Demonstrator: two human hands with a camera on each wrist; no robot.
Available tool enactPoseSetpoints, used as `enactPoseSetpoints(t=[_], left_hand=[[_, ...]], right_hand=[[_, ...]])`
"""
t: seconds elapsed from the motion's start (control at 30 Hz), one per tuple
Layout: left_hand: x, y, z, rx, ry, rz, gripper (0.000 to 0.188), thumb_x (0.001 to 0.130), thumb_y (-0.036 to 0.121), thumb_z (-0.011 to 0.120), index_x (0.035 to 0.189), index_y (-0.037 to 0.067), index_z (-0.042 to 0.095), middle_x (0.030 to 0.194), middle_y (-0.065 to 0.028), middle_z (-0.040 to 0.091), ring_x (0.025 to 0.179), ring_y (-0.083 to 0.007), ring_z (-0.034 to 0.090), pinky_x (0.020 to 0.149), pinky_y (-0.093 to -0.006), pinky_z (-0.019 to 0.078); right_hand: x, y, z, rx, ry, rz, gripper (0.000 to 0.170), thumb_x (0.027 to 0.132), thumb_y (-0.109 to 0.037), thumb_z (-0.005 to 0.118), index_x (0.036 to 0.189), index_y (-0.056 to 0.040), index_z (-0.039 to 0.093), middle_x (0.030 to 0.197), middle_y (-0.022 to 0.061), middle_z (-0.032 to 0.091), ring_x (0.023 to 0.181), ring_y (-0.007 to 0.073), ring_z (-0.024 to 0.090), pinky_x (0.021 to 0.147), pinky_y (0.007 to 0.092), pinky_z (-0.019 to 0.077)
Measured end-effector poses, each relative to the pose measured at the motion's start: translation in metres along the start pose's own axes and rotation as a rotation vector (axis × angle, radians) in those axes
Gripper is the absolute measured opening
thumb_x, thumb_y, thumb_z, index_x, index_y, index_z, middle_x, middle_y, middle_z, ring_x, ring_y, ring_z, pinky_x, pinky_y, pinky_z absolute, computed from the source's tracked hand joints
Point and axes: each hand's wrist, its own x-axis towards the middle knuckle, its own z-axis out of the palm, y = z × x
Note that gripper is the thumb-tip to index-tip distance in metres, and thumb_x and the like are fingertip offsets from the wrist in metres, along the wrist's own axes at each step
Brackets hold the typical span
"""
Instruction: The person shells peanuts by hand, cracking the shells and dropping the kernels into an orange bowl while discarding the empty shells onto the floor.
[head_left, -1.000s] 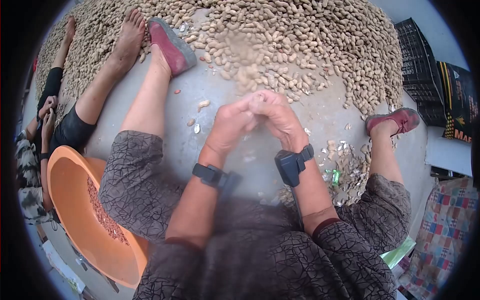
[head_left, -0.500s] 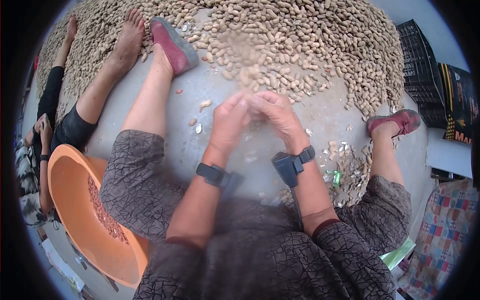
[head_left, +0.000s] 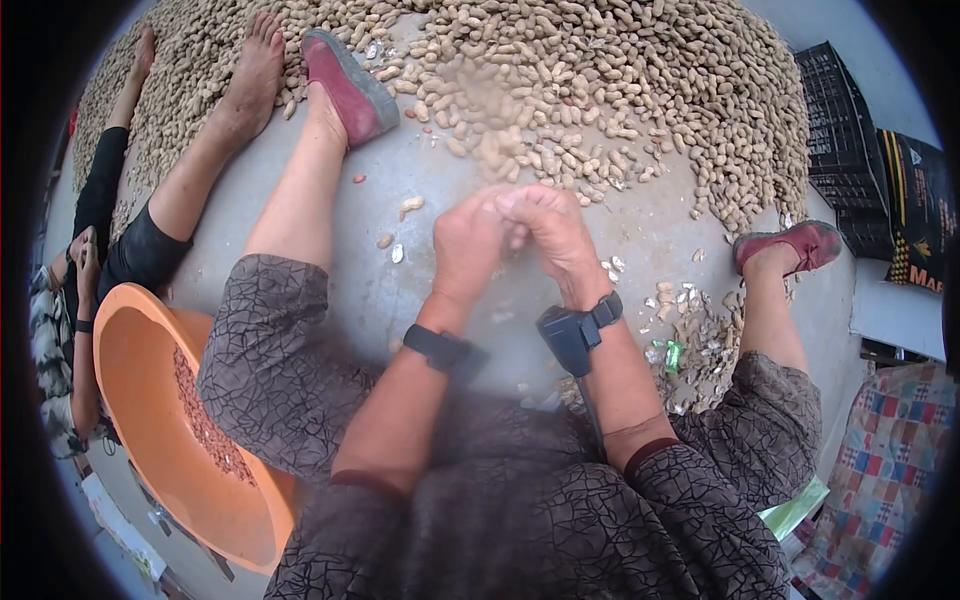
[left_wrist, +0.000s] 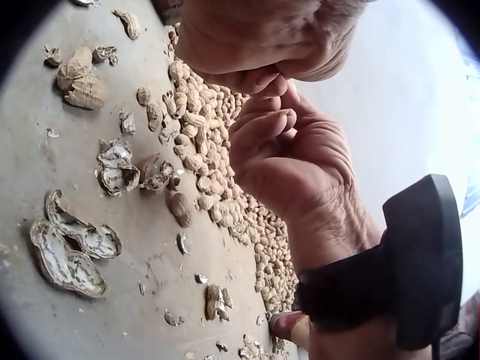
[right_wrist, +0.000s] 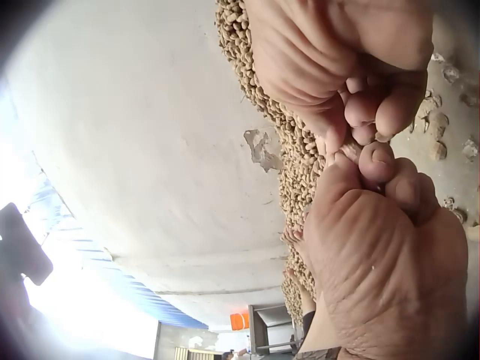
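Together, both hands [head_left: 468, 245] [head_left: 560, 230] meet at the fingertips, fingers curled.

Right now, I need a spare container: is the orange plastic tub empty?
Not empty: the orange plastic tub holds reddish peanut kernels, visible inside.

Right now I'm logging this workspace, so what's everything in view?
Unshelled peanuts: countless, tan, floor ahead
Basin: one, orange, left
Kernels: many, reddish, inside basin
Broken shells: many, pale, floor right
Scrap: one, green, among shells
Crate: one, black, right
Sack: one, mostly black, beside crate
Cloth: one, multicoloured, lower right
Second person: one, partly black-clothed, left
Shoes: two, red, wearer's feet
Wrist devices: two, black, wearer's wrists
Left hand: one, bare, centre
Right hand: one, bare, centre
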Motion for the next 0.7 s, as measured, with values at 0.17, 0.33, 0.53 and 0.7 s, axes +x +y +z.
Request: enactPoseSetpoints(t=[0.17,0.33,0.53,0.7], left_hand=[[0.006,-0.007,-0.004,-0.416,0.031,-0.27,0.026,0.088,0.006,0.045,0.106,-0.003,0.062,0.066,0.0001,0.053,0.054,-0.004,0.045,0.044,-0.0176,0.0327],[0.01,-0.023,-0.011,-0.433,-0.058,-0.261,0.022,0.09,0.011,0.043,0.1,-0.001,0.058,0.069,-0.0018,0.055,0.049,-0.005,0.044,0.04,-0.0178,0.0301],[0.015,-0.044,-0.016,-0.51,-0.104,-0.268,0.02,0.093,0.016,0.039,0.085,0.004,0.053,0.072,-0.0039,0.056,0.049,-0.0063,0.044,0.04,-0.0181,0.0307],[0.014,-0.035,-0.018,-0.787,-0.067,-0.539,0.021,0.094,0.018,0.038,0.086,0.004,0.052,0.074,-0.0041,0.056,0.054,-0.007,0.047,0.04,-0.018,0.0317]], right_hand=[[0.002,0.004,0.0,-0.007,-0.028,-0.04,0.016,0.084,-0.014,0.06,0.087,0.0012,0.063,0.07,0.0054,0.063,0.057,0.0067,0.055,0.049,0.0176,0.0411],[-0.001,-0.002,0.005,-0.073,-0.005,-0.07,0.016,0.083,-0.014,0.061,0.085,0.0014,0.063,0.069,0.005,0.063,0.057,0.0068,0.055,0.05,0.0183,0.0422],[-0.004,-0.007,0.015,-0.651,0.013,-0.375,0.017,0.077,-0.015,0.067,0.079,0.0007,0.062,0.066,0.0063,0.062,0.06,0.0118,0.059,0.052,0.0256,0.0448],[-0.006,-0.008,0.02,-1.022,0.036,-0.67,0.018,0.072,-0.016,0.071,0.076,-0.0015,0.062,0.063,0.0084,0.059,0.059,0.0151,0.059,0.052,0.0291,0.0447]])
